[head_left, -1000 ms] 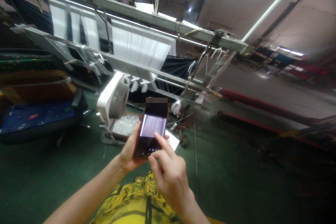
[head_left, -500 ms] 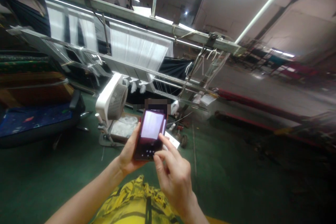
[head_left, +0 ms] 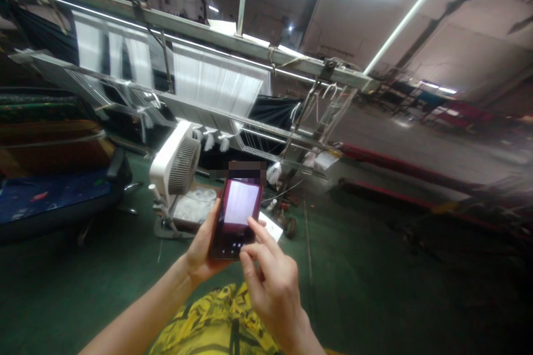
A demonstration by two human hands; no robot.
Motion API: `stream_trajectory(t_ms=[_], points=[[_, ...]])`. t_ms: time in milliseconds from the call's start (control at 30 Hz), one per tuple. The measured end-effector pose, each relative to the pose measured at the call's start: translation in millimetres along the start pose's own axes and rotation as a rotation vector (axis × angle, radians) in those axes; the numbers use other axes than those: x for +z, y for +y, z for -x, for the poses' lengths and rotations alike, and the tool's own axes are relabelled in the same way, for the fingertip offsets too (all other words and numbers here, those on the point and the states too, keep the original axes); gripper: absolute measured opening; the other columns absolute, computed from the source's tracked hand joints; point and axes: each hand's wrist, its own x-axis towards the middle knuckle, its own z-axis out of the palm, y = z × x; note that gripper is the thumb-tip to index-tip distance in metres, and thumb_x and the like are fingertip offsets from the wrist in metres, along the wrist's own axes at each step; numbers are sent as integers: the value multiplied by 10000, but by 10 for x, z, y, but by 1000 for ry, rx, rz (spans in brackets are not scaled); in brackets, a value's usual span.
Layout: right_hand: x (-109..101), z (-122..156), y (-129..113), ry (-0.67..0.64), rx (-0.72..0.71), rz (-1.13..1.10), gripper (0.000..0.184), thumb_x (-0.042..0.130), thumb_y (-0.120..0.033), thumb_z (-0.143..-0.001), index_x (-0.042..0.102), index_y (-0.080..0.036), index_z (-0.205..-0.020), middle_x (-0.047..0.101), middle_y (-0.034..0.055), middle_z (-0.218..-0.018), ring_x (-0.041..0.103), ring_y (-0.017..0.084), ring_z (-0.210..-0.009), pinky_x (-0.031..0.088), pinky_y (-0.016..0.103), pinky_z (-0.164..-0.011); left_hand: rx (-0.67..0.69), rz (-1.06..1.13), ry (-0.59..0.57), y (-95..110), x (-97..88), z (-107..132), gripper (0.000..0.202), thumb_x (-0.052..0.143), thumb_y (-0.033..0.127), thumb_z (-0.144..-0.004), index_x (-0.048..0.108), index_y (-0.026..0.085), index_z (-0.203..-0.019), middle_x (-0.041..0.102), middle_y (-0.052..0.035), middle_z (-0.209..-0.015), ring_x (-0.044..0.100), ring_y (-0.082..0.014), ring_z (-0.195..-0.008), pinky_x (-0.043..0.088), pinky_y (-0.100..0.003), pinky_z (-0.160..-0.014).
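The left hand (head_left: 200, 249) grips a smartphone (head_left: 235, 218), the right hand (head_left: 272, 291) half-curled, apparently just touching it.

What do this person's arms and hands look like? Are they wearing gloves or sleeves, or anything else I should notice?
Both the left hand and the right hand are bare, with no gloves, and no ring or watch shows. The forearms are bare too, with no sleeves in view. Below them is a yellow garment with a black pattern.
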Motion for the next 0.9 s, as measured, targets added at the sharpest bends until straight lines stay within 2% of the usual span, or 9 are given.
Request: stream_trajectory(t_ms=[267, 500, 800, 900], points=[[21, 13, 2, -21, 8, -13, 131, 480, -153, -851, 610, -153, -865, 548, 162, -1241, 630, 219, -988, 531, 282, -797, 5, -54, 24, -15, 2, -3, 620, 310, 539, -858, 637, 49, -1052, 693, -171, -940, 637, -260, -904, 444, -359, -853], [-10, -32, -2, -50, 5, -18, 130, 478, -142, -855, 604, -153, -887, 541, 164, -1248, 583, 222, -1070, 525, 279, -799, 29, -73, -3, 7, -3, -34, 630, 305, 547, -856, 622, 50, -1077, 664, -186, -1028, 622, -263, -949, 427, -364, -889], [20, 2, 46, -84, -57, -70, 125, 482, -137, -834, 589, -164, -774, 576, 165, -1202, 617, 226, -1008, 527, 316, -809, 43, -39, -24, 138, -52, -99, 675, 276, 564, -855, 547, 36, -1177, 624, -218, -1097, 637, -270, -854, 463, -415, -803], [59, -28, 70, -72, -33, -71, 125, 482, -136, -837, 590, -162, -777, 557, 167, -1227, 616, 219, -1008, 532, 292, -783, 45, -38, -36, 160, -65, -113, 659, 278, 555, -859, 560, 44, -1164, 630, -214, -1089, 629, -282, -910, 453, -412, -832]])
